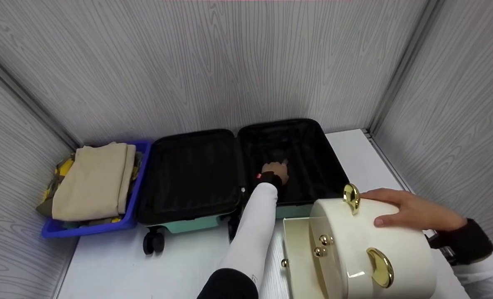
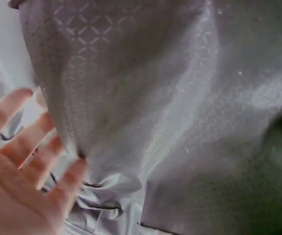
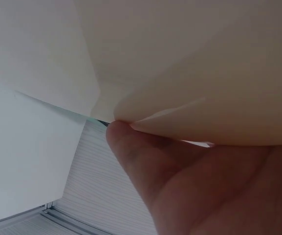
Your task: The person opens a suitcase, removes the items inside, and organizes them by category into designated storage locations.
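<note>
An open suitcase [image 1: 196, 174] with a black lining and a mint green shell lies flat. My left hand [image 1: 276, 171] reaches down into its right half. In the left wrist view, the fingers [image 2: 31, 147] are stretched and spread beside the shiny patterned lining [image 2: 131, 98], holding nothing. In front of that half is a cream rounded storage box [image 1: 379, 245] with gold handles and small gold knobs. My right hand [image 1: 412, 209] rests on the box's curved top, thumb and fingers spread beside a gold handle [image 1: 351, 198]. In the right wrist view, the thumb [image 3: 131, 147] touches the smooth cream surface.
A blue basket [image 1: 134, 207] at the left holds a folded beige cloth [image 1: 92, 182] over yellow and dark fabrics. The box's drawer [image 1: 300, 249] sticks out to the left. Grey wood-grain walls [image 1: 229, 62] enclose the white table [image 1: 146, 274] behind and at both sides.
</note>
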The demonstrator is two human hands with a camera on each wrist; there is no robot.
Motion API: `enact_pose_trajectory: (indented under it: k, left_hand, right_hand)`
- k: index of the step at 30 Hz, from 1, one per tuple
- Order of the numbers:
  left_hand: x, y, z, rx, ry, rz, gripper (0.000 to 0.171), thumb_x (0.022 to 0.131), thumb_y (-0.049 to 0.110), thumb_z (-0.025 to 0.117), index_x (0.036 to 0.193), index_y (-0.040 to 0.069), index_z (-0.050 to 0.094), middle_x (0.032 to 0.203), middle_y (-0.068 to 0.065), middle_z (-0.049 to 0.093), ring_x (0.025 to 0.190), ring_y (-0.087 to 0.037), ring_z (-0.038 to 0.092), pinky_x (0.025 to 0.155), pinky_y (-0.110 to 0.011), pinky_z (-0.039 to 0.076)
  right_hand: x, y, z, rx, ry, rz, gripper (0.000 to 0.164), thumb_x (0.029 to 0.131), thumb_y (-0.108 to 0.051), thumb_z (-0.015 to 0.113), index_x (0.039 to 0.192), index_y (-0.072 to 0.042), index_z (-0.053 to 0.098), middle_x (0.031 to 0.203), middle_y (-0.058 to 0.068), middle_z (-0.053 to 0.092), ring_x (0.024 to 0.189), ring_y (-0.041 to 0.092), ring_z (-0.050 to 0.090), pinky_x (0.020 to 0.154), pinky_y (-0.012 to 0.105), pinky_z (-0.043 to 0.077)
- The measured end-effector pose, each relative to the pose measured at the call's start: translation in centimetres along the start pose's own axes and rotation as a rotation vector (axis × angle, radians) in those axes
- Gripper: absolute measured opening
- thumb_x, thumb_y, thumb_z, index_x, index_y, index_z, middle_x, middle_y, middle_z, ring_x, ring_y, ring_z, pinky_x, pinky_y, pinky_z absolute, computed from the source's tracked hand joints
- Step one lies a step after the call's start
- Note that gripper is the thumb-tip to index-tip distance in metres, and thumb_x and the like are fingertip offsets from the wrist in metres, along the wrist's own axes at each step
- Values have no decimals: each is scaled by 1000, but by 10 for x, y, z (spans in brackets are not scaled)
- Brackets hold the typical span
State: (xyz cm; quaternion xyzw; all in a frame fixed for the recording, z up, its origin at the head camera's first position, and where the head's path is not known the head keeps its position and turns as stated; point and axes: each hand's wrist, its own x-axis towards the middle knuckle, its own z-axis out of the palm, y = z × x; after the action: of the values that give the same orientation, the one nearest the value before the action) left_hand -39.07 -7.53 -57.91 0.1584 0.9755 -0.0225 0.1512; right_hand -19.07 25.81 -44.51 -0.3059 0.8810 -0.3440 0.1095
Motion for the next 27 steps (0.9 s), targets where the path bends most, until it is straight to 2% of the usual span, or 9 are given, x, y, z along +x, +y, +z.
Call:
enact_pose_trajectory:
  k: [3,7,8,12,15,19,21,23,27]
  left_hand:
    - [5,-2,4,-18,69,33,37,116,37,53,136,16,76,125,-8,80,113,-25,77,97,-43,63]
    - [3,-2,7,-74,81,50,47,117,41,49,107,13,85,106,-9,83,100,-25,80,87,-43,66]
    - [2,-2,7,-71,76,54,43,116,38,52,106,13,85,106,-9,83,100,-24,80,86,-42,66]
    - [-1,-2,6,-28,41,74,22,112,21,63,119,18,83,116,-5,82,106,-21,77,87,-38,65]
    - [-2,-3,5,-49,-1,75,28,114,24,57,127,16,81,125,-8,80,113,-23,76,93,-39,64]
    - [-6,-4,0,-141,-62,70,36,114,28,52,128,9,79,137,-12,76,123,-26,73,102,-39,61]
    - [-11,-5,-6,-186,-76,87,35,112,22,52,136,10,76,145,-13,71,130,-27,70,106,-38,59]
    - [-14,-5,-13,-247,-60,100,38,110,16,50,140,11,73,147,-15,69,130,-28,69,106,-36,58]
    - [-14,-7,-34,-264,-20,197,46,115,16,40,155,19,62,147,-16,68,127,-30,70,106,-37,58]
  right_hand:
    - [2,1,0,9,2,-7,60,95,-18,85,151,-26,65,143,-10,68,127,-5,58,101,20,50]
    - [3,1,1,-4,7,-31,61,94,-17,86,151,-25,65,143,-11,69,128,-6,58,102,19,48]
    - [4,1,1,-10,7,-40,61,93,-17,86,151,-24,65,143,-11,69,129,-6,58,103,18,48]
    - [5,0,1,1,3,-37,60,94,-17,85,150,-24,65,143,-12,69,128,-6,58,102,17,48]
    - [6,0,0,10,-6,-28,60,94,-17,85,151,-25,65,143,-11,69,127,-5,58,102,18,48]
    - [7,1,-1,41,-28,-30,60,96,-15,83,152,-23,64,144,-12,68,127,-5,58,101,18,48]
    - [8,2,-1,62,-40,-35,60,96,-14,82,152,-22,64,144,-13,67,127,-5,58,101,17,48]
    - [10,4,-2,90,-48,-37,59,96,-11,81,152,-20,64,144,-15,66,126,-5,58,100,15,47]
    - [13,7,-4,69,-35,-46,60,95,-11,83,151,-19,65,143,-18,66,125,-7,58,99,14,46]
